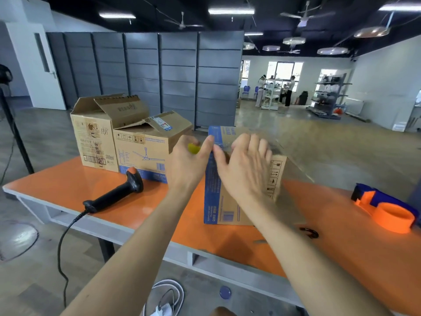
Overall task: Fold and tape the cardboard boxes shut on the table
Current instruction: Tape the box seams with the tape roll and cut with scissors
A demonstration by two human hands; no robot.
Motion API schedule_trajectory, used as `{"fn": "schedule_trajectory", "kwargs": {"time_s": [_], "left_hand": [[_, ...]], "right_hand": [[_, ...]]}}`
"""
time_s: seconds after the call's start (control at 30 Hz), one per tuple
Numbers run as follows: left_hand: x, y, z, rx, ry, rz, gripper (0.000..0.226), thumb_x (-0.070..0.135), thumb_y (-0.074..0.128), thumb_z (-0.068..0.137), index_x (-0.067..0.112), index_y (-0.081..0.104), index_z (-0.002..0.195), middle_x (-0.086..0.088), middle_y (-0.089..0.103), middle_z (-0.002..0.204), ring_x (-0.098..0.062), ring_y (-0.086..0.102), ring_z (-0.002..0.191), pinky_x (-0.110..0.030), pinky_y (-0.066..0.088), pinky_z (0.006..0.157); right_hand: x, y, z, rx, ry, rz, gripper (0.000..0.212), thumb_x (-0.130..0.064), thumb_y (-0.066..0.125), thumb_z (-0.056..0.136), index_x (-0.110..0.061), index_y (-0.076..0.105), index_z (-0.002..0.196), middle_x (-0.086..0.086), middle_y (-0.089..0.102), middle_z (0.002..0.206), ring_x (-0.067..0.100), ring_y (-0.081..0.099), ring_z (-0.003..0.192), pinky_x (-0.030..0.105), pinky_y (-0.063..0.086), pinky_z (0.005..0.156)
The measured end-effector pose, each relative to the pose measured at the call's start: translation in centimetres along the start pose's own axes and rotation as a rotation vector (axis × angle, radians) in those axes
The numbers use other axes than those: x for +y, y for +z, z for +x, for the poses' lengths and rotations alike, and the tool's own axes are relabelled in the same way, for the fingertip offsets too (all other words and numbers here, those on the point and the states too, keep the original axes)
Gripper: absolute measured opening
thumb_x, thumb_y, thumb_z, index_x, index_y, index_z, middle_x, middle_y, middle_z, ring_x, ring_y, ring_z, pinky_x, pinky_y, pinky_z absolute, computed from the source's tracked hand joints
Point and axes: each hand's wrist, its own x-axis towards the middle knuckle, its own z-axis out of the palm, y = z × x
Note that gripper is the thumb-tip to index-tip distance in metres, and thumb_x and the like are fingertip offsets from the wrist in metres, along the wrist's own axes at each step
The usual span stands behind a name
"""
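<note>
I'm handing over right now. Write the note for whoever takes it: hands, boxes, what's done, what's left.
Left hand: grips a small yellow object at the near box's top edge.
Right hand: blurred, fingers flat on top of the near box.
Done: near box flaps are folded down; whether it is taped is unclear.
Left: tall box and fan-print box, back left, have open flaps.
Tape dispenser: on the table, far right.
</note>
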Motion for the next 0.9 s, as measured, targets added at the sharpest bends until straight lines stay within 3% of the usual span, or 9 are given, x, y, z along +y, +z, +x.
{"fn": "schedule_trajectory", "kwargs": {"time_s": [0.2, 0.4, 0.53, 0.67, 0.77, 0.83, 0.9], "left_hand": [[-1.2, 0.5, -0.2, 0.001, 0.03, -0.042, 0.04, 0.065, 0.057, 0.092, 0.026, 0.059, 0.102, 0.023, 0.053, 0.084, -0.013, 0.053, 0.091, -0.031, 0.036, 0.076], [-1.6, 0.8, 0.0, 0.004, 0.018, -0.065, 0.039, 0.064, 0.055, 0.093, 0.026, 0.06, 0.104, 0.025, 0.051, 0.085, -0.012, 0.051, 0.092, -0.031, 0.035, 0.076], [-1.6, 1.0, 0.1, -0.017, -0.02, -0.12, 0.042, 0.065, 0.056, 0.093, 0.026, 0.06, 0.106, 0.022, 0.053, 0.091, -0.012, 0.05, 0.097, -0.031, 0.035, 0.081], [-1.7, 0.8, 0.2, -0.058, -0.021, -0.145, 0.044, 0.064, 0.056, 0.094, 0.023, 0.06, 0.111, 0.011, 0.056, 0.108, -0.012, 0.05, 0.103, -0.032, 0.036, 0.085], [-1.9, 0.6, 0.2, -0.1, -0.041, -0.173, 0.046, 0.064, 0.055, 0.095, 0.022, 0.059, 0.113, 0.013, 0.055, 0.106, -0.011, 0.049, 0.105, -0.032, 0.036, 0.088], [-1.9, 0.7, 0.2, -0.117, -0.066, -0.216, 0.05, 0.064, 0.055, 0.094, 0.019, 0.06, 0.116, 0.019, 0.053, 0.101, -0.011, 0.048, 0.105, -0.031, 0.035, 0.088], [-1.9, 0.8, 0.1, -0.117, -0.074, -0.23, 0.051, 0.066, 0.055, 0.094, 0.02, 0.06, 0.116, 0.021, 0.052, 0.1, -0.011, 0.048, 0.105, -0.03, 0.035, 0.088]], "right_hand": [[1.7, 0.2, -0.4, 0.057, -0.014, 0.076, 0.044, -0.056, 0.043, 0.098, -0.014, 0.056, 0.106, 0.008, 0.056, 0.106, 0.033, 0.05, 0.101, 0.046, 0.04, 0.092], [7.3, -1.8, 0.1, -0.027, 0.159, 0.139, 0.033, -0.044, 0.053, 0.099, -0.017, 0.059, 0.117, 0.01, 0.055, 0.121, 0.033, 0.044, 0.118, 0.045, 0.028, 0.106], [9.1, -2.8, 0.7, -0.09, 0.234, 0.291, 0.01, -0.028, 0.051, 0.102, -0.026, 0.06, 0.106, -0.001, 0.059, 0.125, 0.025, 0.045, 0.124, 0.043, 0.029, 0.107], [9.1, -2.8, 1.1, -0.083, 0.242, 0.414, 0.02, -0.012, 0.045, 0.105, -0.019, 0.063, 0.105, -0.003, 0.064, 0.119, 0.021, 0.055, 0.118, 0.04, 0.039, 0.102], [8.5, -2.3, 0.8, -0.054, 0.304, 0.442, 0.023, -0.015, 0.041, 0.106, -0.015, 0.064, 0.111, 0.003, 0.064, 0.12, 0.025, 0.054, 0.117, 0.039, 0.038, 0.102], [7.6, -1.7, 0.2, -0.009, 0.281, 0.288, 0.016, -0.022, 0.046, 0.105, -0.014, 0.061, 0.11, 0.006, 0.062, 0.116, 0.029, 0.049, 0.115, 0.039, 0.032, 0.103], [6.6, -1.2, -0.2, 0.026, 0.232, 0.168, 0.026, -0.034, 0.053, 0.103, -0.011, 0.06, 0.112, 0.012, 0.06, 0.114, 0.035, 0.047, 0.113, 0.043, 0.029, 0.105]]}}
